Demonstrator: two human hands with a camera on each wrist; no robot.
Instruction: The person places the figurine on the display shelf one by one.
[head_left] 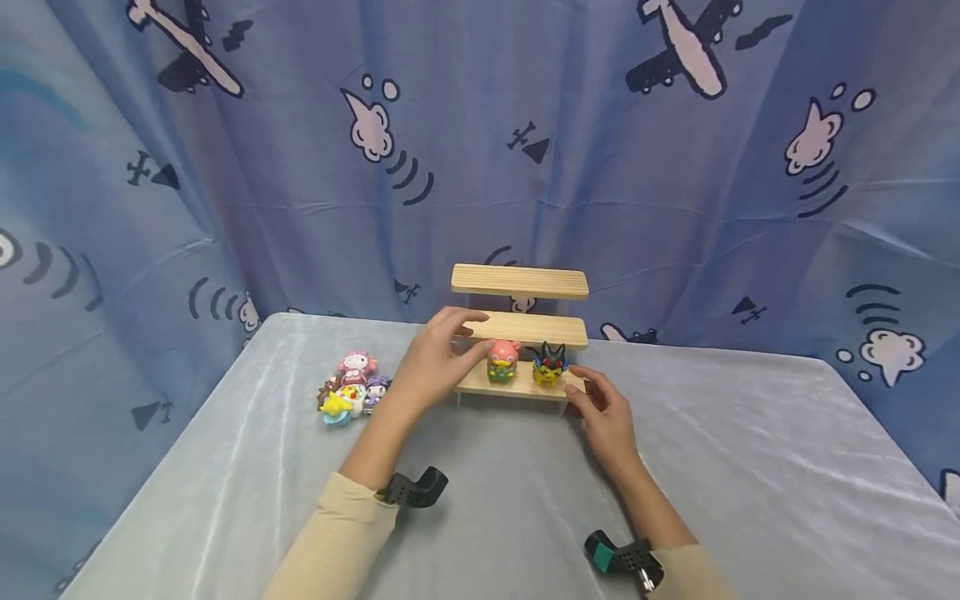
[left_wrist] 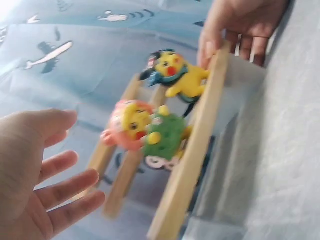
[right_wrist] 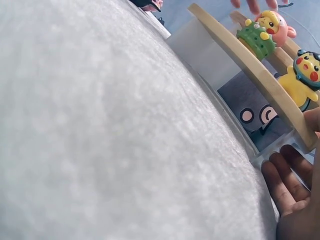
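Observation:
A three-tier wooden display shelf [head_left: 517,329] with clear side supports stands on the cloth. On its lowest board sit two figurines: one in a pink hood and green outfit [head_left: 502,363], and a yellow one in a dark, pointed-ear hood [head_left: 550,365]. My left hand [head_left: 438,358] is beside the pink-hooded figurine at the shelf's left side; in the left wrist view its fingers [left_wrist: 70,192] are spread and hold nothing. My right hand [head_left: 606,417] grips the right end of the lowest board, thumb at the board and fingers [right_wrist: 285,182] below by the clear support.
Left of the shelf, several small figurines [head_left: 352,387] are clustered on the grey cloth-covered table [head_left: 495,500]. Behind the table hangs a blue curtain [head_left: 480,167] printed with planes and clouds. The shelf's upper boards stand close to that curtain.

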